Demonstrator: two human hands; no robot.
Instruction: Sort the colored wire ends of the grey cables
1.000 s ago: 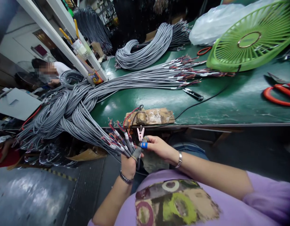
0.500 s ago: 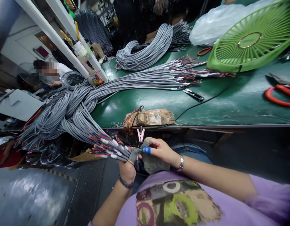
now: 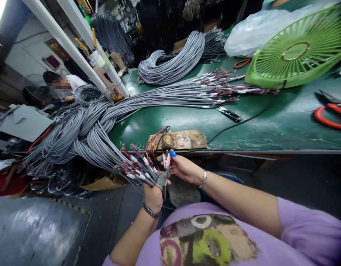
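Observation:
My left hand (image 3: 153, 195) is wrapped round a bundle of grey cables (image 3: 151, 175) in front of the bench edge. Their stripped ends fan out in red, blue and other thin wires, with white bands below them. A grey cover sits on the left thumb. My right hand (image 3: 185, 169), blue tape round one fingertip, is closed about a small pale pink clothes peg (image 3: 166, 161) at the bench edge. Green and red wire ends from the left hand's bundle lie right beside the peg. Part of the right fingers is hidden behind it.
A wooden block (image 3: 187, 139) with wires sits at the green bench's (image 3: 242, 133) front edge. More grey cables (image 3: 159, 96) stretch across behind it. Black snips (image 3: 230, 113), red-handled scissors (image 3: 329, 114) and a green fan (image 3: 296, 51) lie right. Another person (image 3: 61, 83) works far left.
My right hand has moved up from the wire ends by the left thumb to the clothes peg. My left hand has shifted slightly right with the cables, whose ends now point more upward.

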